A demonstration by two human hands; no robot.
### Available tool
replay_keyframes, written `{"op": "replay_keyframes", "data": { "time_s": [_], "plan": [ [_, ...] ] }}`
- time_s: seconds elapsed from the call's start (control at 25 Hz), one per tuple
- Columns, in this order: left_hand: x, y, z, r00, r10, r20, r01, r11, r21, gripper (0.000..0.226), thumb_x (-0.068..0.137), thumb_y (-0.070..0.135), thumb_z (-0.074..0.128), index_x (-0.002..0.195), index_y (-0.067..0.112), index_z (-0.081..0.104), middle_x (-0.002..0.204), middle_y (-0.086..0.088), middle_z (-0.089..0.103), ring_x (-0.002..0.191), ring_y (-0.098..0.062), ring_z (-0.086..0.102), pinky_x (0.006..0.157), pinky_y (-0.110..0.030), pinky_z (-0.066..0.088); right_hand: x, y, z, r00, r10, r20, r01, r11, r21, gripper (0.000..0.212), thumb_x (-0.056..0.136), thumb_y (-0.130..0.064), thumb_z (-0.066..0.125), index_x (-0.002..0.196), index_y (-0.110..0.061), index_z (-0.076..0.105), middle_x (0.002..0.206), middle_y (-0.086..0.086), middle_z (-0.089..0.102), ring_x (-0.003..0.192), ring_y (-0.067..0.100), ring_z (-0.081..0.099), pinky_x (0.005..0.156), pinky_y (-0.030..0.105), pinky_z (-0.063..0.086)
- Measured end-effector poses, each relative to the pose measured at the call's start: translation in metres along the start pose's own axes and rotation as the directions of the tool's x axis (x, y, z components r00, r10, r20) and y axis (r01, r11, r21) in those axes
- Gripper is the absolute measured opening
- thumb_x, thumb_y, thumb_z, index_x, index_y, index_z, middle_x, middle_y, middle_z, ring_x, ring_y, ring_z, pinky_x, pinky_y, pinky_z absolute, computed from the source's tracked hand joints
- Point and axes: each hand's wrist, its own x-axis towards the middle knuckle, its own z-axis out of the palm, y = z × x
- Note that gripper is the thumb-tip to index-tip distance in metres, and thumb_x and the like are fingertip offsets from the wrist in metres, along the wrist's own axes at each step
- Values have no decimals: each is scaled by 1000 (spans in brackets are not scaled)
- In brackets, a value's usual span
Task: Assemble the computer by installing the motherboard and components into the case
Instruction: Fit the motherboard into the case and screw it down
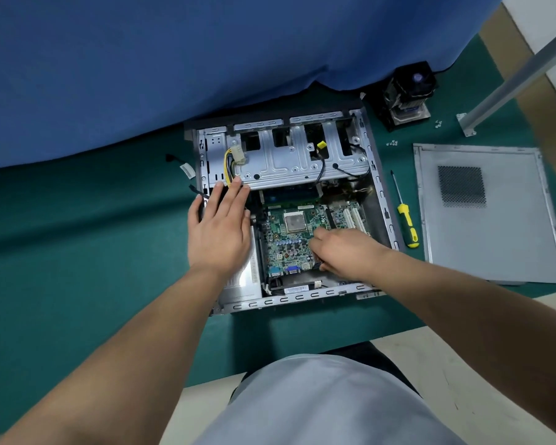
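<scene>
An open grey computer case lies on its side on the green mat. Inside it sits the green motherboard, its CPU socket bare. My left hand lies flat with straight fingers over the case's left part, above the silver power supply; its fingertips reach the drive cage. My right hand has its fingers curled down on the motherboard's right side; what they touch is hidden under the hand.
A yellow-handled screwdriver lies right of the case. The case's grey side panel lies further right. A black CPU cooler stands at the back right, with small screws near it. A blue cloth hangs behind.
</scene>
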Motion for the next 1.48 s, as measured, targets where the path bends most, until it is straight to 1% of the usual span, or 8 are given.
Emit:
{"op": "replay_keyframes", "data": {
  "time_s": [0.24, 0.52, 0.68, 0.92, 1.04, 1.16, 1.32, 1.48],
  "plan": [
    [0, -2, 2, 1000, 0, -4, 0, 1000, 14, 51, 108, 38, 26, 157, 33, 33, 167, 15, 27, 156, -13, 17, 125, -48, 12, 23, 6, 22, 998, -40, 56, 39, 999, 18, 40, 88, -12, 74, 123, -7, 54, 111, 9, 55, 72, 15, 58, 63, 30, 61],
    [1, -1, 1, 1000, 1, -3, -1, 1000, 30, 52, 106, 35, 28, 157, 31, 34, 167, 13, 27, 156, -15, 18, 125, -48, 13, 29, 21, 29, 998, -54, 14, 53, 998, 29, 34, 89, -26, 73, 114, -13, 55, 99, 1, 49, 68, 13, 54, 57, 30, 58],
    [1, 0, -1, 1000, -2, 0, 2, 999, 38, 53, 105, 34, 30, 158, 31, 34, 167, 13, 26, 156, -15, 19, 125, -48, 12, 41, 20, 29, 998, -66, 9, 66, 998, 7, 30, 92, -21, 69, 116, -11, 55, 103, 5, 52, 76, 18, 58, 60, 35, 60],
    [1, 0, -1, 1000, -3, 0, 3, 999, 46, 53, 105, 33, 32, 158, 31, 33, 167, 13, 27, 156, -15, 18, 125, -47, 11, 33, 13, 44, 982, -158, 102, 159, 987, -3, 24, 91, -7, 56, 115, -9, 55, 108, 7, 54, 77, 18, 60, 65, 36, 60],
    [1, 0, -1, 1000, -1, 4, 1, 999, 48, 54, 104, 33, 32, 158, 31, 33, 167, 13, 26, 156, -15, 18, 125, -47, 11, 32, 14, 46, 966, -213, 149, 215, 977, 1, 27, 89, -12, 65, 115, -9, 54, 113, 12, 55, 73, 18, 58, 60, 31, 53],
    [1, 0, 0, 1000, 0, -2, 0, 999, 49, 54, 104, 33, 32, 158, 32, 33, 167, 13, 27, 156, -15, 19, 125, -48, 11, 33, 11, 49, 941, -258, 221, 260, 965, 18, 36, 87, -13, 72, 117, -11, 53, 109, 9, 55, 71, 17, 52, 60, 31, 47],
    [2, -2, 2, 1000, 5, -15, -4, 999, 45, 54, 103, 32, 33, 157, 32, 34, 167, 13, 28, 156, -16, 20, 125, -48, 12, 36, 10, 47, 926, -271, 262, 260, 962, 77, 33, 89, -13, 69, 119, -12, 55, 110, 6, 52, 77, 18, 53, 65, 34, 53],
    [2, -1, 4, 1000, 5, -23, -4, 999, 53, 55, 102, 32, 33, 157, 32, 33, 167, 13, 28, 156, -16, 20, 125, -48, 12, 34, 6, 45, 911, -235, 340, 200, 970, 135, 22, 97, -10, 54, 117, -9, 62, 114, 7, 54, 83, 18, 56, 76, 35, 56]
  ]
}}
